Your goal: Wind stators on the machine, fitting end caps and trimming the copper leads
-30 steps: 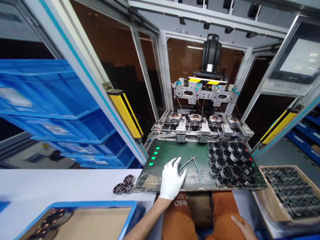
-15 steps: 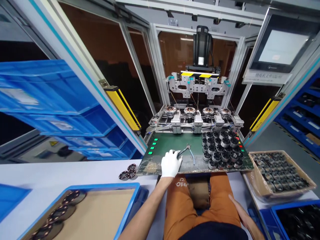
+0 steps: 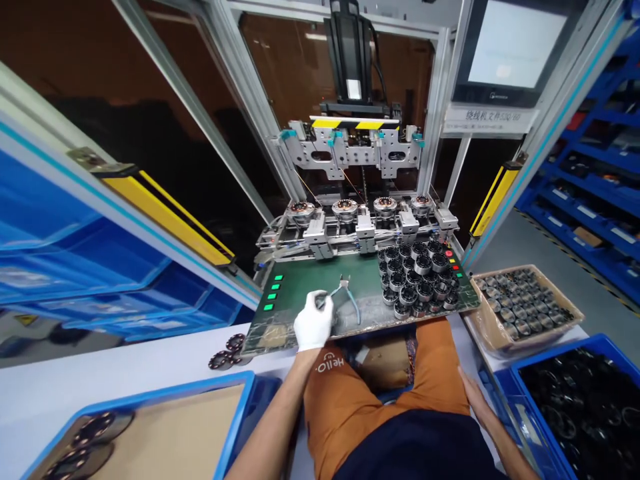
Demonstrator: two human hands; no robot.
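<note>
Gloved left hand [image 3: 314,323] at the pliers [image 3: 345,284]

Just below the centre of the frame, the pliers lie on the green surface [image 3: 300,285], handles spread. The left hand curls at one handle's end; whether it grips cannot be told. The bare right hand [image 3: 473,391], lower right, rests by the orange trousers [image 3: 435,373], its hold unclear. Stacked metal rings [image 3: 420,280] stand right of the pliers.

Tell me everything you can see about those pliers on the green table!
The pliers have a silvery metal-looking head and two slim, blue-grey handles spread apart. They lie on the green table, head pointing away from the person. The white-gloved left hand is at one handle's end, seemingly gripping it; no hand touches the other handle.
</note>
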